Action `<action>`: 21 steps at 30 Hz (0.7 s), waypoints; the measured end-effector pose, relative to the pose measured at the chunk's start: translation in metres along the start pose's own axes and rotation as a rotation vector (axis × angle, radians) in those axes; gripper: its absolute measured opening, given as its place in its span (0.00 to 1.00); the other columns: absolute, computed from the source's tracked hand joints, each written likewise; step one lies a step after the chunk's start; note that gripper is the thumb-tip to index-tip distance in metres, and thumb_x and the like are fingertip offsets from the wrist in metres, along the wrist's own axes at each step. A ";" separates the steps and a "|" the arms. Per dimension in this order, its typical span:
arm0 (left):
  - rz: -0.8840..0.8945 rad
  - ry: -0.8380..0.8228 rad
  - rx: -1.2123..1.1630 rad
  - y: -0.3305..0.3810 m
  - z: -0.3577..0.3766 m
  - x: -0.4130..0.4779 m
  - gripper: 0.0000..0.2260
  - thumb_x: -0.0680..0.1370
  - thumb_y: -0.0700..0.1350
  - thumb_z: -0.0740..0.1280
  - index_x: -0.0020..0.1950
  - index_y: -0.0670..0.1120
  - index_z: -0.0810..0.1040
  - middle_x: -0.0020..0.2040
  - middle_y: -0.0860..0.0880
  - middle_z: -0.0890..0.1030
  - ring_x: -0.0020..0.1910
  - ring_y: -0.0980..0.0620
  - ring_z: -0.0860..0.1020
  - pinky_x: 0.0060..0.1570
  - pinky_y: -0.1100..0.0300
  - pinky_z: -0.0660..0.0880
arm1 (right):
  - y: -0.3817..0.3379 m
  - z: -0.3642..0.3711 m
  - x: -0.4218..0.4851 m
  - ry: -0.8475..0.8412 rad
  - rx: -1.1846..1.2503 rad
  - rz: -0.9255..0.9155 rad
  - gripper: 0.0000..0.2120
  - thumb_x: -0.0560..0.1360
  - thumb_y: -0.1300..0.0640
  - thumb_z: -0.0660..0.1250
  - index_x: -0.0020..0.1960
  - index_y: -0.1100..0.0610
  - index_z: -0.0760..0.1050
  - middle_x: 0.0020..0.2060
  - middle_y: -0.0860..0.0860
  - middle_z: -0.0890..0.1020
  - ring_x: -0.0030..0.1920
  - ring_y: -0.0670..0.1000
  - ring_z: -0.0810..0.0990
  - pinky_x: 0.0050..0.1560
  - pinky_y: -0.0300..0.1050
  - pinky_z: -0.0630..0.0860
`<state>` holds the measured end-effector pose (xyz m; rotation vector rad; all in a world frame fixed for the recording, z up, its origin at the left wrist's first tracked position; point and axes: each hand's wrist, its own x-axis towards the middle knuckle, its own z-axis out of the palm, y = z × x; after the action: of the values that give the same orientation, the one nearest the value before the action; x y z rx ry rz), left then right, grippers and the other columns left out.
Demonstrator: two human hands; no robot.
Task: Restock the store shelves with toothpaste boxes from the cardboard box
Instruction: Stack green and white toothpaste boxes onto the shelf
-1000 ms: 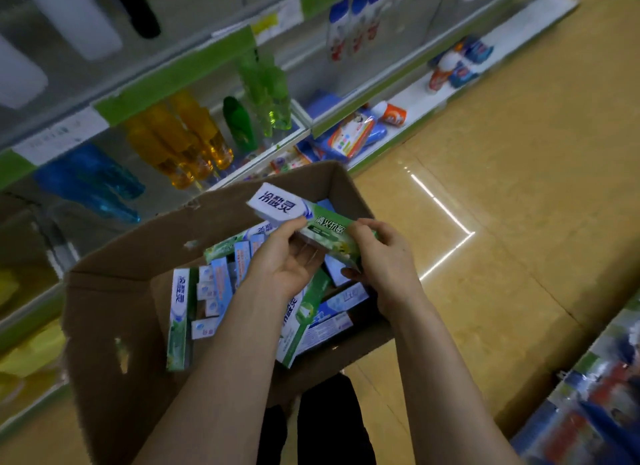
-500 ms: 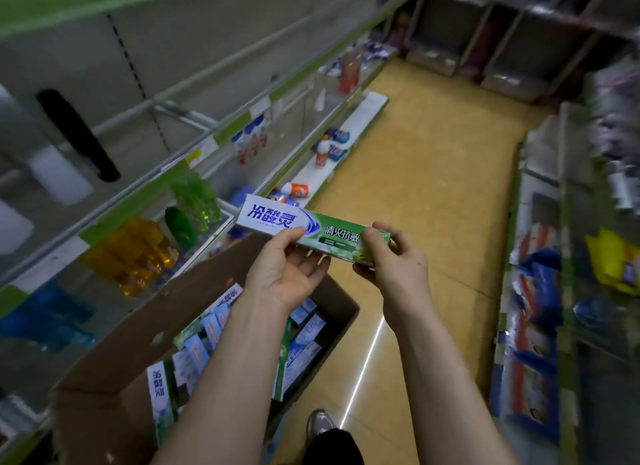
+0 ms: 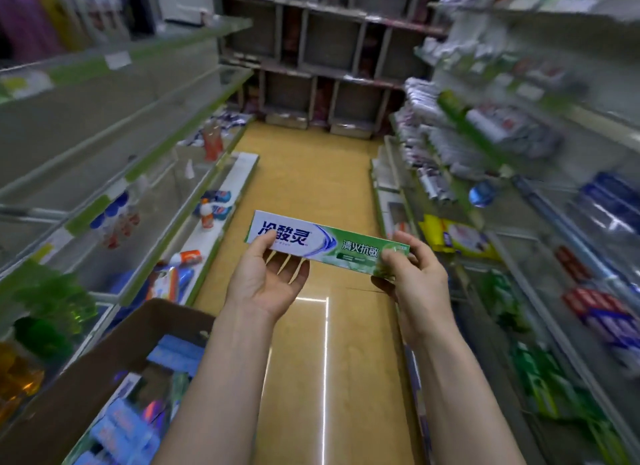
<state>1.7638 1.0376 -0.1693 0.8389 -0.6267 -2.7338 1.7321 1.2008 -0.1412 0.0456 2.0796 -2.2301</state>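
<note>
Shelves (image 3: 149,160) L+R of held toothpaste box (image 3: 325,245); cardboard box (image 3: 114,357) lower-left.

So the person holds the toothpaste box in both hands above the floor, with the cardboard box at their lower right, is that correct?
Not quite. The head view shows the cardboard box at their lower left, not right. The rest stands: the left hand and right hand both hold the toothpaste box above the floor.

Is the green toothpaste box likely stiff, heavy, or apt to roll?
Probably stiff: the toothpaste box spans straight between left hand and right hand without sagging. Likely light, since loose end grips carry it. Flat sides suggest sliding, not rolling.
</note>
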 end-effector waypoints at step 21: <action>-0.355 -0.541 0.267 -0.259 0.270 -0.102 0.05 0.76 0.46 0.64 0.43 0.45 0.74 0.44 0.47 0.79 0.43 0.48 0.77 0.44 0.56 0.73 | -0.128 -0.329 -0.049 0.553 -0.015 -0.471 0.10 0.76 0.59 0.68 0.52 0.45 0.75 0.45 0.53 0.79 0.45 0.52 0.79 0.52 0.61 0.78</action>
<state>1.6717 1.3895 -0.0367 0.2539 -1.0482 -3.2795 1.7565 1.5399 -0.0335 0.2152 2.6084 -2.7144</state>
